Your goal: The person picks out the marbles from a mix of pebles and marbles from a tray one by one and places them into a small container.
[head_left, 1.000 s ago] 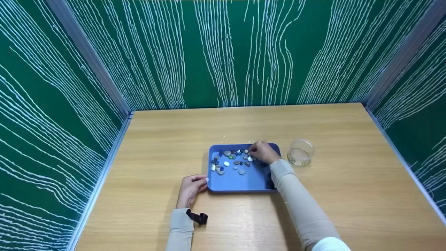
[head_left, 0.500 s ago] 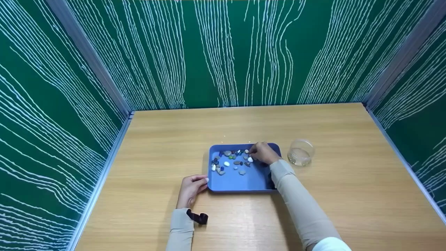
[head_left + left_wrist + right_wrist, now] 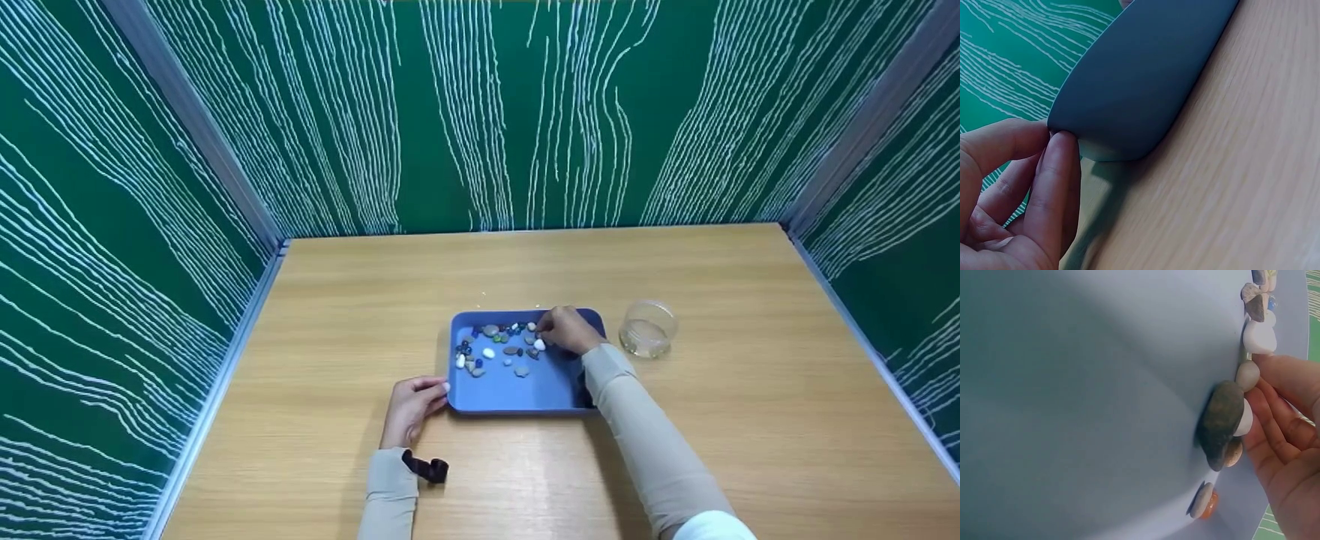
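Plainly, the left grip (image 3: 411, 406) pinches the tray (image 3: 510, 393) (roomy nearside) by its rim, right grip (image 3: 568, 330) a pebble (image 3: 1247, 376).

Stones (image 3: 521, 371) in tray (image 3: 506, 394), tub (image 3: 648, 330) to right

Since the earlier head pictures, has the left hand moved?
No, not visibly. Judged against the wooden tabletop in the head view, the left hand keeps its place, fingers still at the near left corner of the blue tray.
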A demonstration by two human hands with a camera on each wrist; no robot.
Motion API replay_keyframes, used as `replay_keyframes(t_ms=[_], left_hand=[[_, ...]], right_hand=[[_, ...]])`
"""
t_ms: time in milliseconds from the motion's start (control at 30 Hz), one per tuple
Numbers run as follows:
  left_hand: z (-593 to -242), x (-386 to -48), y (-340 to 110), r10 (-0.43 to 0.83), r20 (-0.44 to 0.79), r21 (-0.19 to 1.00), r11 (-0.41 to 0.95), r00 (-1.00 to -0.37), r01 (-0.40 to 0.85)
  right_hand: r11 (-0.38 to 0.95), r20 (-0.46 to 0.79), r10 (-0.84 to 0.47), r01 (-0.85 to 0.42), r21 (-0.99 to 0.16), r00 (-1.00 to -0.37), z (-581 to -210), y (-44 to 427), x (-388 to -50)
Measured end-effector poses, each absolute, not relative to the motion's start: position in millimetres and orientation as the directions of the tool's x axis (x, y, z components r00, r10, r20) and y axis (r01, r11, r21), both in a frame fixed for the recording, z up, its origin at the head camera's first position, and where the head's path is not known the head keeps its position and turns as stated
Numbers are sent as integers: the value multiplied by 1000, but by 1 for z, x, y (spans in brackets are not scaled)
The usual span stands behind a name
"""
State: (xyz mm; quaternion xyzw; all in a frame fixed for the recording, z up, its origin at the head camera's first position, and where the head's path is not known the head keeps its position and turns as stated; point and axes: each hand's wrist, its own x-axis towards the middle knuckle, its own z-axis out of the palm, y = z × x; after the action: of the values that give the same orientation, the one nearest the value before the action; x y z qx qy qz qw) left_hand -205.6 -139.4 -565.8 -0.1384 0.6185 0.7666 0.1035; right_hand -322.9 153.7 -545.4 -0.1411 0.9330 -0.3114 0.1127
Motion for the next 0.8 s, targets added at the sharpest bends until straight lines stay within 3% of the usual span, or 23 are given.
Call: replay_keyframes(t_ms=[267,600,800], left_hand=[[-577,-208,-139,-37,-344,919,-217,-938,-328],[-579,-209,-137,-51,-331,924,-220,-942,-313],[-580,-210,-138,-52,-333,922,-229,-942,-313]], right_hand=[[773,-154,-324,-167,-612,-933,-544,153,-322],[743,-88,-385,-252,-620,-919,-539,157,-323],[726,-96,-374,-226,-649,-923,-534,158,-322]])
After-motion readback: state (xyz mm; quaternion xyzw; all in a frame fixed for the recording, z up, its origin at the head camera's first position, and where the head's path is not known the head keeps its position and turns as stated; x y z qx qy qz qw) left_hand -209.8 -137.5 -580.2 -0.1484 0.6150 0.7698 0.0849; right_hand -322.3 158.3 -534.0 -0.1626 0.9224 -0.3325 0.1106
